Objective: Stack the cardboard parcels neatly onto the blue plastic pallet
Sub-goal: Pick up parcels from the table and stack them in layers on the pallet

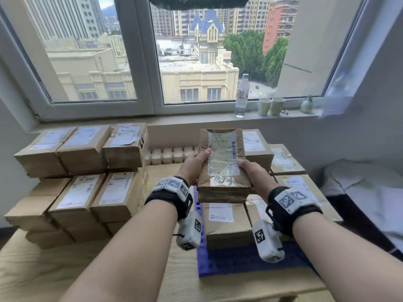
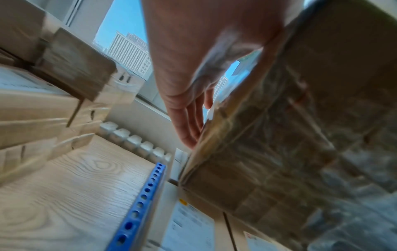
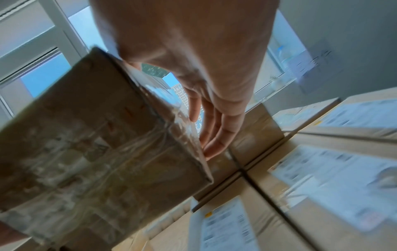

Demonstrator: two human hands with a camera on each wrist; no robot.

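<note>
1. Cardboard parcel (image 1: pixel 222 164) held in the air between both hands, above the parcels already lying on the pallet (image 1: pixel 201 253), label side up.
2. Left hand (image 1: pixel 193 168) clasped on the parcel's left edge: thumb on top by the label, fingers along the side and underneath, as seen from the left wrist.
3. Right hand (image 1: pixel 250 171) clasped the same way on the right edge, thumb over the top, fingers reaching down the side.
4. Judged as the carry-and-place step: parcel lifted, not yet set down.
5. Loaded layer (image 1: pixel 226 225) on the pallet sits under and beyond the carried parcel; more labelled parcels to its right (image 1: pixel 298 186).
6. Waiting stack (image 1: pixel 87 175) on the counter (image 1: pixel 54 269) at left, well apart from the pallet.
7. Next move likely calls for lowering flat onto the layer below, squaring edges with the neighbours, label kept up.
8. Needs fingers slid out from underneath before full release, to avoid pinching or nudging the row askew.
9. Glossy tape on the wrapping probably slippery; firm two-sided hold advisable until seated.
</note>
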